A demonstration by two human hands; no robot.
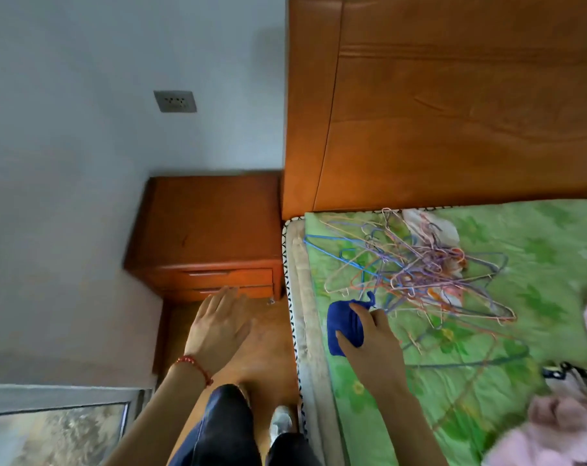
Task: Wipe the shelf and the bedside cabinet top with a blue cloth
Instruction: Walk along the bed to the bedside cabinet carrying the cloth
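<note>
A bunched blue cloth (344,327) is held over the left edge of the bed, and my right hand (374,338) grips it with thumb and fingers curled round it. The wooden bedside cabinet (204,227) stands in the corner between the wall and the bed, its top bare and two drawers facing me. My left hand (218,326) hovers with straight fingers in front of the lower drawer, holding nothing. No shelf is in view.
A tangle of wire hangers (423,267) lies on the green bedspread (537,257) just beyond the cloth. The tall wooden headboard (453,105) rises behind. A wall socket (175,101) sits above the cabinet. Pink clothing (560,428) is at the lower right.
</note>
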